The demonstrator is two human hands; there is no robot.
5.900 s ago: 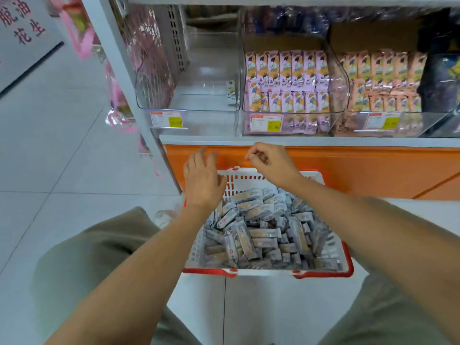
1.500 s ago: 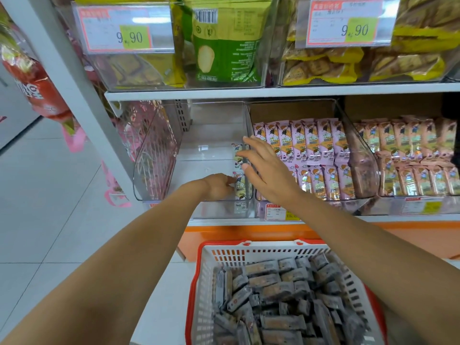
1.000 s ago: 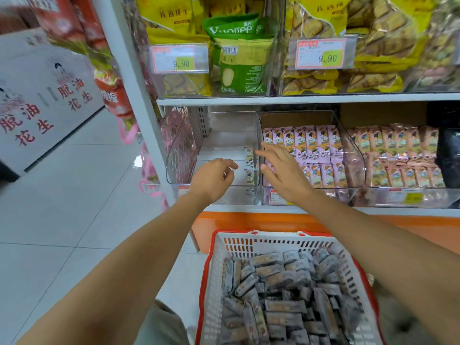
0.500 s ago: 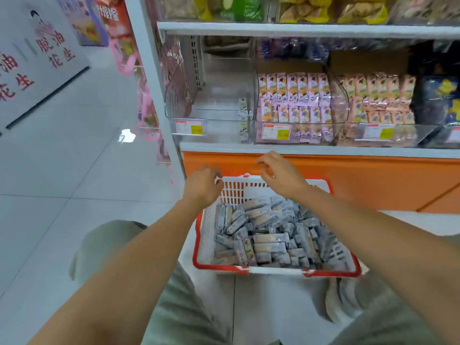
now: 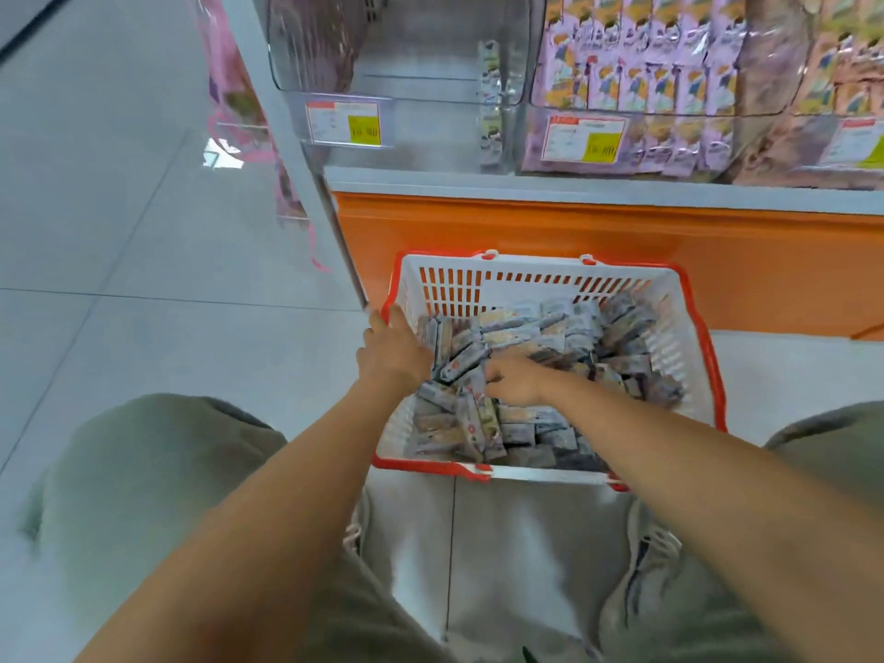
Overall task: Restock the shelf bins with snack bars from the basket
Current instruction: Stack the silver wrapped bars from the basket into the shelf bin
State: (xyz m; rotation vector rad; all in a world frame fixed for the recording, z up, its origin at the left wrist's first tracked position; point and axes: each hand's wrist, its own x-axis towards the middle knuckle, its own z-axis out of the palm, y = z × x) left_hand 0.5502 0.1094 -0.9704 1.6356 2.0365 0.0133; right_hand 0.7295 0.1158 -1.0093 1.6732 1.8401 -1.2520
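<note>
Well, my left hand [image 5: 392,349] lay open-fingered against the snack bars [image 5: 540,334] at nine o'clock in the basket [image 5: 526,275] while my right hand [image 5: 515,381] curled among them, grip unclear, so squaring one tidy stack between both seemed best.

White, red-rimmed basket [image 5: 526,275] on the floor against the shelf base, heaped with loose grey-wrapped snack bars [image 5: 550,337]. Clear left shelf bin [image 5: 406,88] holds a few upright bars at its right wall; adjacent bin [image 5: 646,64] stands full of pink packets.

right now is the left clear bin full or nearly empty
Nearly empty. The left clear bin holds only one narrow row of snack bars against its right wall; the rest of its floor shows bare.
</note>
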